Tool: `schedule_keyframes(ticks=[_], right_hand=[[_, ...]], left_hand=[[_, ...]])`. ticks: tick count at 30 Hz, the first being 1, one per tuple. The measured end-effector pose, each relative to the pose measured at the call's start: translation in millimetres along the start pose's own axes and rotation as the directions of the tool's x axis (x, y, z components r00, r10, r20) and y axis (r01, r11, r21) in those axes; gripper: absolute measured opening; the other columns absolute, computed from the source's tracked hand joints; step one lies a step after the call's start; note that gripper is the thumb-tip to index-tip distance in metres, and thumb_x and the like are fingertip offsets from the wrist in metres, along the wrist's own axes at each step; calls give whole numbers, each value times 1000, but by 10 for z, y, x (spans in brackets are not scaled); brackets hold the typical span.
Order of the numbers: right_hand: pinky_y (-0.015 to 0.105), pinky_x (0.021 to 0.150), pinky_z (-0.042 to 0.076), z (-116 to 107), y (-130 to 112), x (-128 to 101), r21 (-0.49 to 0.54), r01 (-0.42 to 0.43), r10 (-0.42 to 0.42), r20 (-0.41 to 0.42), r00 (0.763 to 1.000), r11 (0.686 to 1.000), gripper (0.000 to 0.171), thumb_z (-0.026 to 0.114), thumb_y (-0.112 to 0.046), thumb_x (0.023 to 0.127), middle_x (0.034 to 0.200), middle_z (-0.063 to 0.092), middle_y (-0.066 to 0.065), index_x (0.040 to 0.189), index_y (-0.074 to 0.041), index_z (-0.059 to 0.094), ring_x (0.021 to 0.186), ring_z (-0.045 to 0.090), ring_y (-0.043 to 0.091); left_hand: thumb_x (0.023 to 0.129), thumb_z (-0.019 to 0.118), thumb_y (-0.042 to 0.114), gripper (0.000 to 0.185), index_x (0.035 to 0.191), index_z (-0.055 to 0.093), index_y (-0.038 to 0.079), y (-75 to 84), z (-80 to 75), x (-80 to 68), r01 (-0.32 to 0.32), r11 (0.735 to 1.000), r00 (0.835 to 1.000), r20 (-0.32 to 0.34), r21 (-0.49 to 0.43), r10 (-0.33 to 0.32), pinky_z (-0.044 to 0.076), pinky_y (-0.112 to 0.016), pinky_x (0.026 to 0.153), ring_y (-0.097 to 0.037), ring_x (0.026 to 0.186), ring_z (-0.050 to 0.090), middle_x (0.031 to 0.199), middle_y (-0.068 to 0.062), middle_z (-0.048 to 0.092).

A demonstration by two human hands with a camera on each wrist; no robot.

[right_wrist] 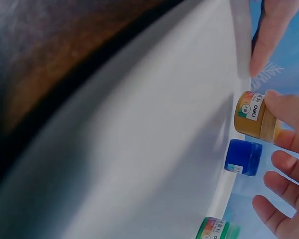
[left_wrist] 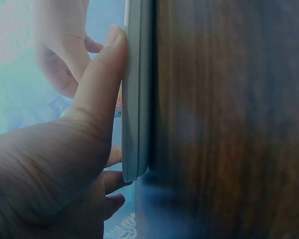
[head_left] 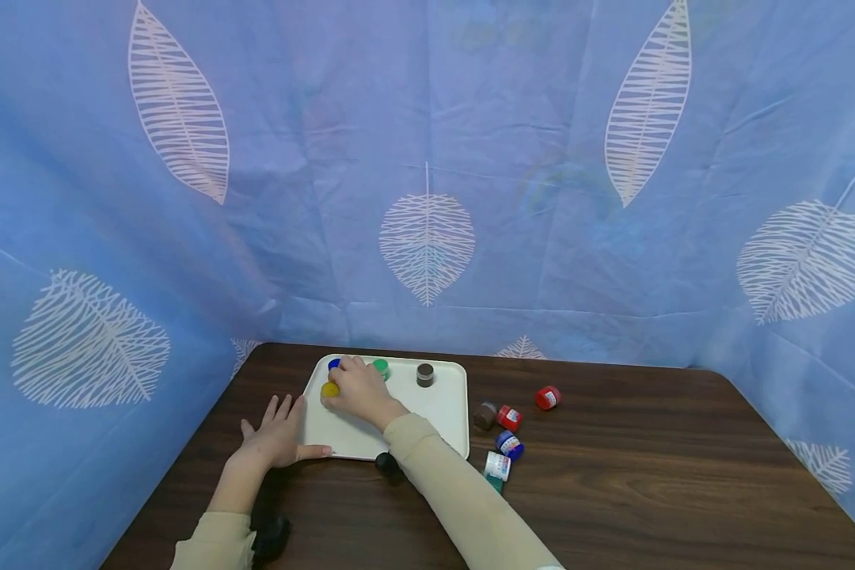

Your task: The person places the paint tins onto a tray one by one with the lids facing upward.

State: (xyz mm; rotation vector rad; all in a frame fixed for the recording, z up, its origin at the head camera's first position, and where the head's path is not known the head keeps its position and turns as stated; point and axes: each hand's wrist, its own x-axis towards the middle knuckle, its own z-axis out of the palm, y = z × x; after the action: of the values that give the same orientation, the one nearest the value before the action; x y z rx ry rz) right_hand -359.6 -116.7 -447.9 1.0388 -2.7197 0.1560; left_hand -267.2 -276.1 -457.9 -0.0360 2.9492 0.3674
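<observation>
A white tray [head_left: 413, 427] lies on the brown table, with several small paint jars standing in it. My right hand [head_left: 363, 393] reaches over the tray and pinches a yellow paint jar [right_wrist: 249, 114] between thumb and index finger; its other fingers are spread. Close beside that jar stands a blue paint jar [right_wrist: 242, 157]. Farther right in the tray are a green paint jar [head_left: 381, 368] and a dark brown one [head_left: 424, 375]. At the tray's front left corner is my left hand [head_left: 274, 437], fingers extended along the left side and thumb on the front rim.
Right of the tray lie a brown jar [head_left: 484, 416], two red jars [head_left: 509, 418], a blue jar [head_left: 510, 445], a white jar [head_left: 497, 465] and a dark green jar [head_left: 495, 481]. A blue leaf-patterned curtain [head_left: 427, 103] hangs behind the table.
</observation>
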Motion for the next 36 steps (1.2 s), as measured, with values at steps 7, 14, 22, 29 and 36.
schedule_keyframes(ticks=[7, 14, 22, 29, 36], right_hand=[[29, 74, 47, 35, -44, 69, 18, -20, 20, 37, 999, 1000, 37, 67, -49, 88, 109, 59, -4, 116, -24, 68, 94, 51, 12], [29, 74, 47, 77, -79, 116, 34, -41, 39, 57, 998, 999, 36, 67, -47, 89, 110, 58, -3, 119, -26, 67, 95, 51, 12], [31, 76, 48, 99, -121, 151, 31, -82, 78, 97, 992, 996, 38, 65, -49, 90, 120, 59, -2, 125, -32, 65, 100, 53, 13], [35, 83, 51, 59, -131, 84, 31, -88, 84, 103, 991, 996, 49, 64, -52, 90, 130, 58, -1, 134, -31, 59, 110, 56, 17], [38, 88, 53, -21, -81, -59, 50, -76, 73, 68, 995, 996, 55, 65, -54, 88, 127, 61, 2, 134, -25, 58, 109, 57, 19]], left_hand=[[68, 62, 81, 124, 154, 22, 0, -12, -7, -6, -1, 1000, 1000, -10, -7, 1, 8, -85, 100, -52, 146, 9, 158, -31, 19], [70, 63, 79, 121, 153, 24, -1, 15, -42, -21, -5, 1000, 1000, -15, 0, 5, 9, -85, 99, -52, 146, 10, 157, -32, 20], [69, 63, 80, 123, 153, 23, -1, 13, -52, -20, 0, 1000, 1000, -16, -5, 0, 9, -85, 99, -52, 146, 10, 157, -31, 20], [69, 63, 80, 122, 153, 23, 1, -14, -11, -14, -4, 1000, 1000, -19, -3, 4, 9, -86, 99, -52, 146, 10, 157, -31, 20], [70, 63, 79, 121, 153, 23, 0, 15, 3, -24, -7, 1000, 1000, -19, -4, 6, 10, -85, 100, -52, 146, 11, 157, -32, 21]])
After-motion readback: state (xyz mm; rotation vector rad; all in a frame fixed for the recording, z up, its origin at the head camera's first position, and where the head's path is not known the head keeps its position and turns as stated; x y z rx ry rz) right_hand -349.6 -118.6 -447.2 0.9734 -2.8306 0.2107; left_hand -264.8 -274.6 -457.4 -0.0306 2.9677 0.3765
